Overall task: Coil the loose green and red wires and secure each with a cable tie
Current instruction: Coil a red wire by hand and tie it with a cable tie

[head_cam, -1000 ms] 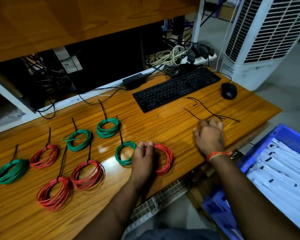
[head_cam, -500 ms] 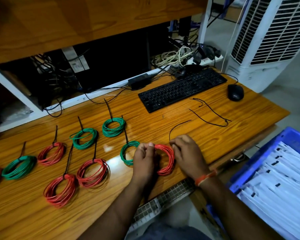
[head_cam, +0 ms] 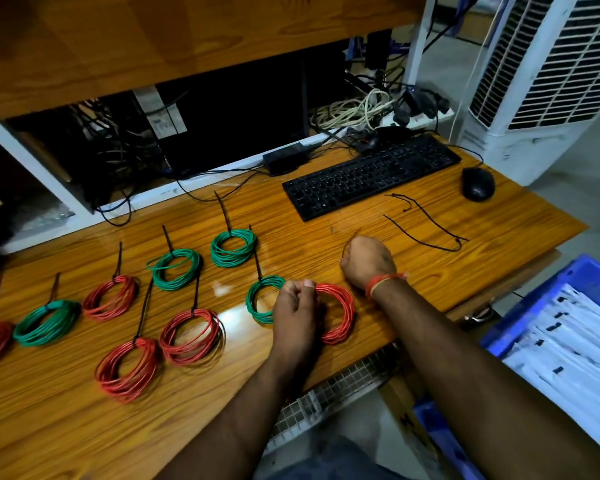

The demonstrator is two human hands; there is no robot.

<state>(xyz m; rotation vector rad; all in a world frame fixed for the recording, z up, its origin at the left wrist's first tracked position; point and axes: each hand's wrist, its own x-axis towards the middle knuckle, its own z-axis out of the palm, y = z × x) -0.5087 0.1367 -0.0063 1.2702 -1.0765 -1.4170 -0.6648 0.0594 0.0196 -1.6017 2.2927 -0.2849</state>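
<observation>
The red wire coil (head_cam: pixel 338 313) lies on the bench (head_cam: pixel 326 247) near its front edge; your left hand (head_cam: pixel 297 306) pinches its top, just beside a tied green coil (head_cam: pixel 258 299). Your right hand (head_cam: pixel 369 259), beyond the coil, is curled around a thin black cable tie (head_cam: pixel 347 243)

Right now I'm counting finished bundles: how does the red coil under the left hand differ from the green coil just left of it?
The red coil is pinched by the left hand; the green coil lies free. The green coil has a black cable tie sticking up; no tie shows on the red coil. Both are round, multi-loop coils on the desk.
</observation>
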